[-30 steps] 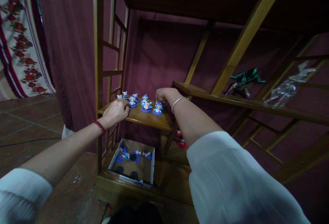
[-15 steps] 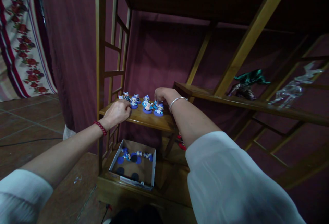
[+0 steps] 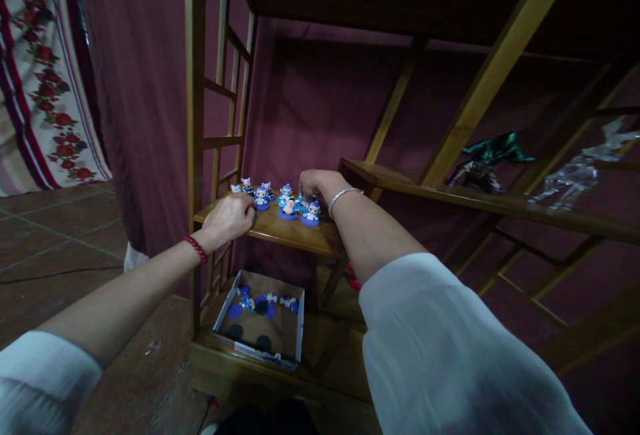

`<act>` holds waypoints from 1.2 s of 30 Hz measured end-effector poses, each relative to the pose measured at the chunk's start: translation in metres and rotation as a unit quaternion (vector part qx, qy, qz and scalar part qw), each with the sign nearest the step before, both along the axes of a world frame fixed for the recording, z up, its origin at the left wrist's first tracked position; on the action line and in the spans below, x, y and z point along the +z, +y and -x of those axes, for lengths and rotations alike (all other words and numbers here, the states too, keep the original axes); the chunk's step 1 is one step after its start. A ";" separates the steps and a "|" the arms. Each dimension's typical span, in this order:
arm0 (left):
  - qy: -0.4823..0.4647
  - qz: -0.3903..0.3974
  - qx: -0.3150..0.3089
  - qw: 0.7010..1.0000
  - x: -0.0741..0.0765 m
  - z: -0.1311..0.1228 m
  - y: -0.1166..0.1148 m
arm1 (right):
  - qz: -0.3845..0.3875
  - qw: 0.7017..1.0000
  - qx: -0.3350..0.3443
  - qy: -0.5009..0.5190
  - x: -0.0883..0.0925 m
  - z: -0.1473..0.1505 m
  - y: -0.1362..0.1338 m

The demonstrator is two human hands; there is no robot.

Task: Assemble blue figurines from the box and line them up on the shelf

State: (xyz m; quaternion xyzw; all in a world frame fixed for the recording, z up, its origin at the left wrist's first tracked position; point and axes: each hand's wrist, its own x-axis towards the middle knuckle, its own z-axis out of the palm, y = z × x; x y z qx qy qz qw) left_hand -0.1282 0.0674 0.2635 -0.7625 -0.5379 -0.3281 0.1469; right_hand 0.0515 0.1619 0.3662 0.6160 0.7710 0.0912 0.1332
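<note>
Several small blue-and-white figurines (image 3: 287, 206) on round purple bases stand on a small wooden shelf (image 3: 295, 240). My left hand (image 3: 231, 217) rests at the shelf's front left with curled fingers, right beside a purple-haired figurine (image 3: 261, 198). Whatever lies under those fingers is hidden. Over the back right of the group, my right hand (image 3: 320, 184) bends down with its fingers closed on a figurine (image 3: 302, 200), mostly covered by the hand and its neighbours. A single figurine (image 3: 311, 213) stands in front of the right hand.
Below, an open cardboard box (image 3: 301, 335) holds more figurines, purple discs and dark discs. A higher shelf (image 3: 440, 200) to the right carries a green-and-dark figure (image 3: 493, 162) and a clear figure (image 3: 583, 165). A lattice post (image 3: 196, 122) borders the left side.
Both hands keep nearly the same places at the shelf. The view has shifted slightly, and the figurines stand as before.
</note>
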 end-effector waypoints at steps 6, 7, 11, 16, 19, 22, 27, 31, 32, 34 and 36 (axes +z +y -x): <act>0.003 0.000 -0.005 1.000 -0.001 0.000 0.000 | -0.001 1.000 0.004 0.004 0.001 -0.001 -0.003; 0.003 0.000 -0.006 1.000 0.000 0.000 0.000 | 0.000 1.000 0.004 0.007 0.001 -0.001 -0.004; -0.001 0.001 -0.007 1.000 0.001 0.000 -0.001 | 0.007 1.000 -0.001 0.016 0.002 -0.002 -0.005; -0.002 0.000 -0.011 1.000 0.001 0.000 -0.001 | 0.022 0.999 -0.007 0.022 0.004 -0.002 -0.007; -0.002 0.001 -0.012 1.000 0.000 0.000 0.001 | 0.026 0.999 -0.006 0.021 0.008 -0.003 -0.010; -0.002 0.000 -0.011 1.000 0.001 0.000 0.001 | 0.008 1.000 -0.003 0.015 0.012 -0.005 -0.011; 0.004 -0.006 -0.016 1.000 0.001 0.000 -0.001 | -0.041 0.999 0.002 0.012 0.019 -0.006 -0.011; 0.007 -0.008 -0.014 1.000 0.000 0.001 0.000 | -0.066 0.998 0.000 0.001 0.026 -0.004 -0.017; 0.006 -0.007 -0.013 1.000 0.000 0.001 0.000 | -0.073 0.997 0.000 -0.002 0.027 -0.003 -0.020; 0.002 -0.005 -0.010 1.000 0.000 0.001 0.000 | -0.082 0.997 0.007 -0.004 0.029 -0.002 -0.028; 0.001 -0.004 -0.008 1.000 0.000 0.001 -0.001 | -0.087 0.996 0.016 0.006 0.030 -0.002 -0.037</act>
